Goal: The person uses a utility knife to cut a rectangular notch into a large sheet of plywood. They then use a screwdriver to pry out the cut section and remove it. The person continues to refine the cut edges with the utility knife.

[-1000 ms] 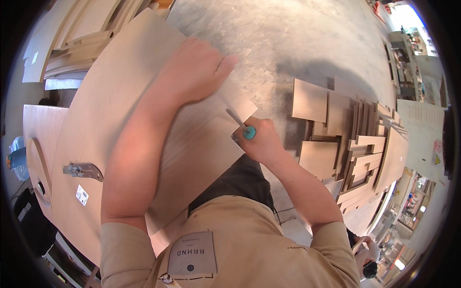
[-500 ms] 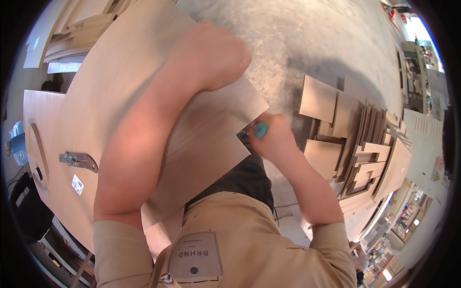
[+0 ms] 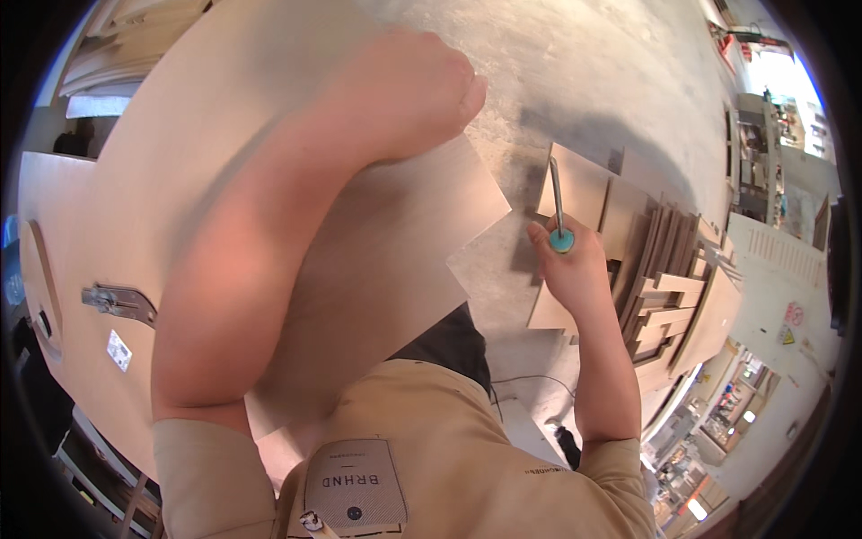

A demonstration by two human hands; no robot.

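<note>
A large pale wooden board (image 3: 386, 260) lies in front of me, with a square notch cut into its right edge. My left forearm lies across it. My left hand (image 3: 426, 90) is curled over the board's far right edge, its fingertips partly hidden. To the right of the notch, apart from the board, my right hand (image 3: 582, 274) is wrapped round the teal handle of a file (image 3: 562, 240). Its slim grey metal blade points away from me, in front of the stacked panels.
Cut wooden panels and strips (image 3: 669, 296) stand stacked on the floor at right. On the work surface (image 3: 99, 207) at left lie a slotted metal tool (image 3: 119, 302) and a white label (image 3: 118, 350). A grey metal cabinet (image 3: 772, 278) is far right. A dark cable (image 3: 539, 379) runs near my right arm.
My right hand has drawn the file away from the notch, out to the right, so its blade now shows. My left hand stays at the board's edge. The view has shifted slightly.
</note>
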